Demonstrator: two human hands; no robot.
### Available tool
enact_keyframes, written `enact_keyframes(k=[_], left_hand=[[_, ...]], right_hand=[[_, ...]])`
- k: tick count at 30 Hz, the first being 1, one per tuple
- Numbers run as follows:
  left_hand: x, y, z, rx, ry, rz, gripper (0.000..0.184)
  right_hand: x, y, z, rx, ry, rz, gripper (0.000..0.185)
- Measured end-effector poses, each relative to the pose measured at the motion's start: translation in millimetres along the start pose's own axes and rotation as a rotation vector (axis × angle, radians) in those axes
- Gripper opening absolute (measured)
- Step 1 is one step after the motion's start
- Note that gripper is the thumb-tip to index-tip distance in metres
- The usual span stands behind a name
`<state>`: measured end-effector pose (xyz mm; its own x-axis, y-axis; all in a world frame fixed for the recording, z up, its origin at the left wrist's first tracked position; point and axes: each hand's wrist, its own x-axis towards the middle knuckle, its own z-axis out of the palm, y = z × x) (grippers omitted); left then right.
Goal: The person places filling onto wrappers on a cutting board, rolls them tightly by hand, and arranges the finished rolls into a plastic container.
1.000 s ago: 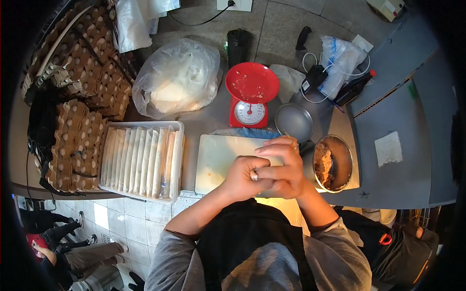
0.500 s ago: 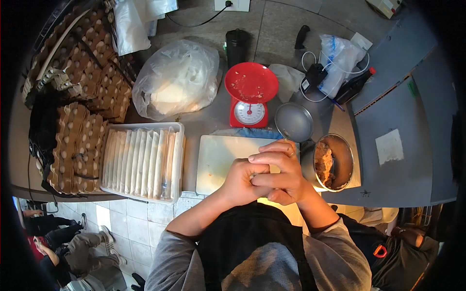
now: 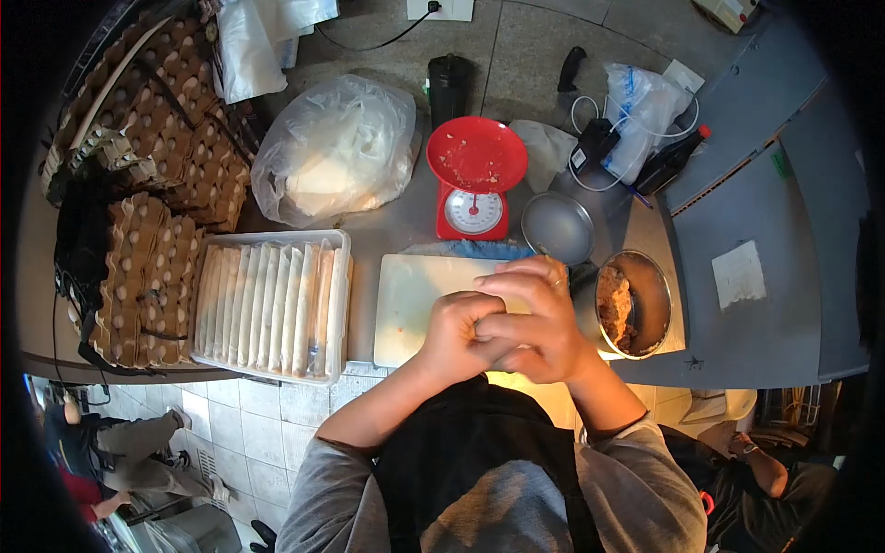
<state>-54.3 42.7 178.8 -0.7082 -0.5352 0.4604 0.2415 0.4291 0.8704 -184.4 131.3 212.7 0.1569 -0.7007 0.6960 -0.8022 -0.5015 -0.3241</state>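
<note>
My left hand [image 3: 461, 334] is closed in front of my chest, above the near part of the white cutting board [image 3: 415, 295]. Against it presses my right hand [image 3: 539, 323], its fingers bent over the left one and the upper finger lifted a little. Whatever lies between the palms is hidden. Just right of my right hand stands a metal pot [image 3: 666, 304] with a brown-orange minced mass [image 3: 615, 304] inside. Behind the board are a red kitchen scale [image 3: 474, 212] with crumbs on its pan and a round metal lid or dish [image 3: 558, 228].
At left, a plastic box [image 3: 343, 304] holds a row of flat wrapped packs beside stacked egg trays [image 3: 138, 286]. Further back are a plastic bag [image 3: 336, 152] of pale contents, a black bottle [image 3: 450, 88], cables and a dark red-capped bottle [image 3: 668, 164]. Other people stand at lower left and right.
My hands stay together while the right hand's upper finger lifts and the fingers shift slightly. People in the background have moved.
</note>
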Motion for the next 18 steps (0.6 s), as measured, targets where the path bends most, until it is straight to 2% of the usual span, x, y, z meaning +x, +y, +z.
enact_keyframes(k=[2,5,6,9,10,13,16,17,18], left_hand=[[-2,-8,6,-0.137,0.059,-0.01,0.023],[0,-8,-5,0.024,0.004,-0.051,0.022],[5,-6,-8,-0.092,0.03,-0.081,0.025],[18,0,-21,-0.435,0.146,-0.391,0.024],[21,-5,-24,-0.532,0.199,-0.427,0.021],[30,-19,-28,-0.736,0.423,-0.363,0.02],[23,-42,-40,-0.85,0.568,-0.437,0.023],[19,-54,-43,-0.9,0.63,-0.456,0.024],[5,-85,-50,-1.016,0.57,-0.425,0.027]], right_hand=[[3,-4,3,-0.102,-0.027,-0.03,0.038],[1,12,4,0.112,0.014,0.023,0.037],[-3,18,5,0.248,0.033,0.112,0.036],[-22,33,30,0.565,0.158,0.405,0.047],[-34,32,42,0.488,-0.005,0.511,0.059],[-53,26,89,0.494,-0.147,0.735,0.06],[-85,50,108,0.514,-0.272,0.982,0.058],[-91,56,99,0.434,-0.308,0.891,0.056],[-89,61,82,0.354,-0.342,0.802,0.055]])
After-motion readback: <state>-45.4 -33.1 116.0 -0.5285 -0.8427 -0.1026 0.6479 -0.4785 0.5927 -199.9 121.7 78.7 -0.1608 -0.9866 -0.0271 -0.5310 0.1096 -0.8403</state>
